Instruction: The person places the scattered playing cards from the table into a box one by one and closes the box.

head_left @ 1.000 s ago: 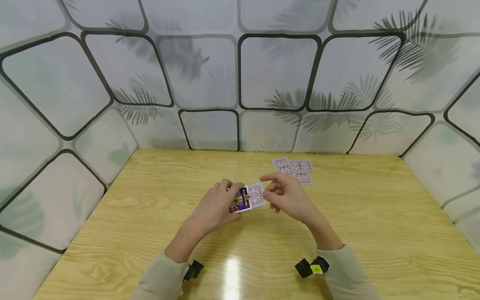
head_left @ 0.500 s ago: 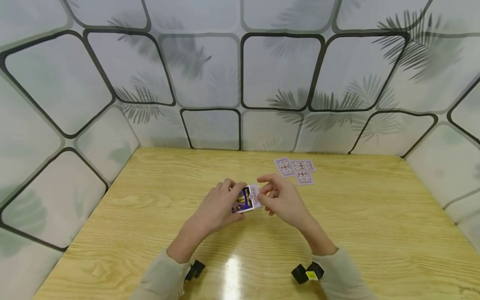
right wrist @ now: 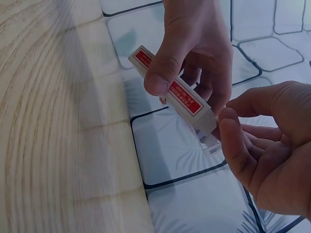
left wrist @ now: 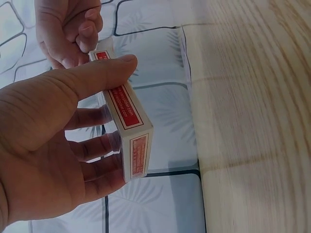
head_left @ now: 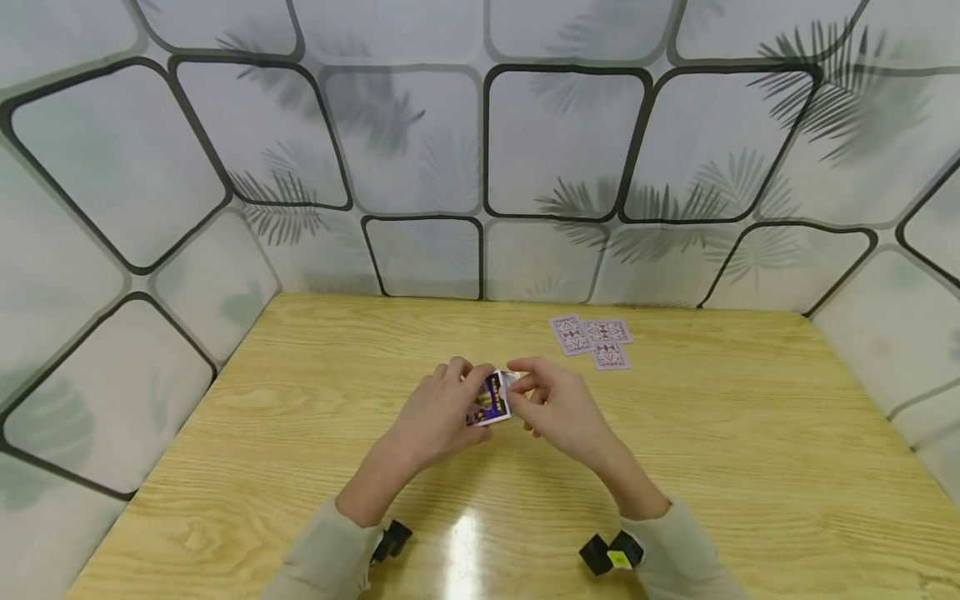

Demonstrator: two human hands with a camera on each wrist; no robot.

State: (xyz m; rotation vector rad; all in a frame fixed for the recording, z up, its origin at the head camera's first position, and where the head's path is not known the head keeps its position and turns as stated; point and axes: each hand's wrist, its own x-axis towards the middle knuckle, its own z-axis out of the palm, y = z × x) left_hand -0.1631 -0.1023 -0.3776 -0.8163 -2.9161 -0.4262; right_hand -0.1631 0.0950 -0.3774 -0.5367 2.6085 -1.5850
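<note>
Head view, and I see the person's left hand (head_left: 438,414) gripping a purple-faced playing-card box (head_left: 489,402) over the wooden table (head_left: 735,433), about midway between its side edges and well forward of the back edge. The right hand (head_left: 564,410) is at the box's right end, its fingers bent. Three patterned playing cards (head_left: 572,335) lie together near the back edge, closer to the back right corner than the left. Left wrist view shows the left thumb across the box's narrow red-panelled side, other fingers against its far face. Right wrist view puts the right thumb and forefinger nearly together at the box's end; whether they pinch anything, I can't tell.
</note>
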